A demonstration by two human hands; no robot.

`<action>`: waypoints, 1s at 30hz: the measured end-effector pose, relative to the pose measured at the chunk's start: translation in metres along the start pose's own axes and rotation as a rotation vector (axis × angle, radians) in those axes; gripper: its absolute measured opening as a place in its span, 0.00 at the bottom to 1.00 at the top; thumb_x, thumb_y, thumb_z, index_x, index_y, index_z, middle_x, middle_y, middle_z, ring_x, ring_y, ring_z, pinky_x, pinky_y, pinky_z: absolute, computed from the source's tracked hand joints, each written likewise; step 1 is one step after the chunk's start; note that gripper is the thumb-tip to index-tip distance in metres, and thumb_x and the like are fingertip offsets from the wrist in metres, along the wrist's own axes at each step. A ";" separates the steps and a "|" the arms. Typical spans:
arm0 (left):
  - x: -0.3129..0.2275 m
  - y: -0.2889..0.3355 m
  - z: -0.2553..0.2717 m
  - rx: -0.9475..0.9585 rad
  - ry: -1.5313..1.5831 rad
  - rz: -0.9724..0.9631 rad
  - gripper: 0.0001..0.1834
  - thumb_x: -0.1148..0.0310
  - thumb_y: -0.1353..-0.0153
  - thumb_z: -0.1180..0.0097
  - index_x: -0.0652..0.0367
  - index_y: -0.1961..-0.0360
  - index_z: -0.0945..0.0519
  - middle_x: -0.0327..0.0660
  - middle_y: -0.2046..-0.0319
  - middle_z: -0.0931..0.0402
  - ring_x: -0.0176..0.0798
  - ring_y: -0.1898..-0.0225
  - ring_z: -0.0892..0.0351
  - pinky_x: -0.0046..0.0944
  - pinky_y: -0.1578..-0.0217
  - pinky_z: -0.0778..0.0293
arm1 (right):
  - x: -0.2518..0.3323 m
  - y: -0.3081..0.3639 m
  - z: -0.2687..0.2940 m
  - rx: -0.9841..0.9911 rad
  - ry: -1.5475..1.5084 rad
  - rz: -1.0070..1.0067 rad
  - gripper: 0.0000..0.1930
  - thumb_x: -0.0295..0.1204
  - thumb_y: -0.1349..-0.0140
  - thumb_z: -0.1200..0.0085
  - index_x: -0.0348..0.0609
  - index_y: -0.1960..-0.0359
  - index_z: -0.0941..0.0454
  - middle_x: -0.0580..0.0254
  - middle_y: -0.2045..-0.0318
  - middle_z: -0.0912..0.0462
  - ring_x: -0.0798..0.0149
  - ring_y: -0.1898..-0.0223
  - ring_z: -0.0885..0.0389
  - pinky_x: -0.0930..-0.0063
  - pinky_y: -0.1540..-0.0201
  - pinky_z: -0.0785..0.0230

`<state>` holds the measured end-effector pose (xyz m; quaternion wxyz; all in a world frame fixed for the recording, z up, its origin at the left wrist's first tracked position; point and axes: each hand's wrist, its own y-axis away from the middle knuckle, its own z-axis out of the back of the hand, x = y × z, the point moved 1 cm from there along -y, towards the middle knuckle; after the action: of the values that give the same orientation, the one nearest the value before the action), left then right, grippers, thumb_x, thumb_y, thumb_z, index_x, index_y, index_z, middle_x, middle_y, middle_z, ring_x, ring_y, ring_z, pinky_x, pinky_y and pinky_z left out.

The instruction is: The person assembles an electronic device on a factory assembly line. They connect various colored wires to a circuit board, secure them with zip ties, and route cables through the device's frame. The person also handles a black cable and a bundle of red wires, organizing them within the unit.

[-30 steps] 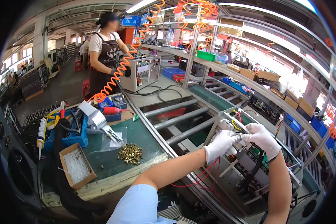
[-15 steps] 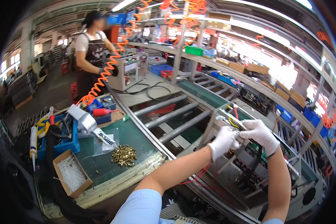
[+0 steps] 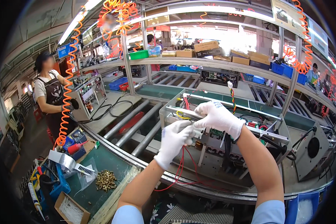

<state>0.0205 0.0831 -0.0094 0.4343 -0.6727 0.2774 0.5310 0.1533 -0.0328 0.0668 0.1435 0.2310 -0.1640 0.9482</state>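
Note:
Both my hands wear white gloves and meet over the front left corner of an open metal machine chassis (image 3: 220, 158). My left hand (image 3: 174, 140) is closed in a pinch by a metal bracket, and its fingertips hide what is in it. Thin red wires (image 3: 182, 164) hang down just below those fingers. My right hand (image 3: 221, 118) reaches over from the right, thumb and fingers closed at the same spot; what they pinch is hidden. Beside the fingertips run a yellow wire (image 3: 181, 115) and a silver bar. A bundle of coloured wires with a white connector (image 3: 230, 85) stands up behind my right hand.
On the left bench lie a pile of brass fittings (image 3: 106, 181), a box of white ties (image 3: 71, 210) and a blue tool bin (image 3: 59, 186). Rollers (image 3: 132, 128) lie beyond. Orange coiled hoses (image 3: 68, 93) hang down. A co-worker (image 3: 48, 89) stands far left at another machine.
My view has swung right, so the chassis and hands appear nearer the middle. Both hands remain together at the chassis corner, closed as before.

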 end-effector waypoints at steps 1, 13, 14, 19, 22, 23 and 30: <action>-0.006 0.008 0.001 -0.008 0.067 -0.033 0.13 0.69 0.34 0.46 0.67 0.55 0.21 0.42 0.70 0.16 0.25 0.80 0.25 0.25 0.77 0.29 | -0.004 0.000 -0.001 0.010 -0.015 0.016 0.24 0.36 0.51 0.31 0.32 0.56 0.20 0.56 0.67 0.16 0.69 0.66 0.21 0.74 0.59 0.29; -0.023 -0.027 0.013 0.239 -0.005 -0.006 0.13 0.65 0.36 0.44 0.63 0.57 0.18 0.39 0.72 0.18 0.27 0.76 0.21 0.25 0.74 0.27 | -0.013 0.000 -0.003 -0.015 -0.035 0.083 0.16 0.36 0.52 0.37 0.34 0.70 0.22 0.50 0.78 0.22 0.60 0.74 0.24 0.69 0.66 0.31; -0.023 -0.028 0.015 0.248 -0.016 0.004 0.13 0.65 0.36 0.44 0.63 0.58 0.18 0.39 0.72 0.18 0.28 0.77 0.21 0.26 0.74 0.27 | -0.011 0.000 -0.003 0.007 -0.063 0.065 0.17 0.36 0.50 0.36 0.33 0.68 0.22 0.55 0.77 0.22 0.65 0.73 0.26 0.71 0.66 0.32; -0.028 -0.027 0.013 0.271 -0.024 0.036 0.12 0.66 0.37 0.44 0.63 0.59 0.18 0.39 0.73 0.18 0.28 0.77 0.21 0.27 0.74 0.27 | -0.010 0.001 -0.001 0.056 -0.073 0.014 0.17 0.34 0.47 0.33 0.33 0.62 0.22 0.66 0.75 0.21 0.75 0.71 0.28 0.76 0.66 0.32; -0.028 -0.031 0.012 0.314 -0.030 0.056 0.12 0.65 0.37 0.44 0.64 0.60 0.18 0.39 0.74 0.18 0.28 0.77 0.21 0.26 0.74 0.27 | -0.009 0.002 0.000 0.082 -0.092 -0.026 0.17 0.34 0.47 0.33 0.34 0.62 0.21 0.66 0.75 0.22 0.75 0.71 0.28 0.76 0.65 0.32; -0.028 -0.034 0.012 0.341 -0.025 0.062 0.12 0.65 0.37 0.43 0.64 0.60 0.18 0.39 0.75 0.18 0.27 0.77 0.21 0.27 0.74 0.27 | -0.008 0.003 0.000 0.097 -0.098 -0.046 0.16 0.33 0.47 0.33 0.34 0.62 0.21 0.66 0.75 0.22 0.74 0.71 0.28 0.76 0.65 0.32; -0.029 -0.036 -0.004 0.074 -0.025 0.012 0.11 0.65 0.36 0.42 0.64 0.65 0.19 0.40 0.76 0.18 0.26 0.81 0.23 0.25 0.79 0.27 | -0.013 0.002 -0.014 -0.094 0.072 0.193 0.13 0.34 0.48 0.41 0.38 0.65 0.19 0.46 0.70 0.17 0.51 0.63 0.16 0.63 0.59 0.25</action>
<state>0.0448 0.0939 0.0289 0.4593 -0.6477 0.2953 0.5314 0.1581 -0.0319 0.0478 0.0681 0.1728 -0.2245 0.9566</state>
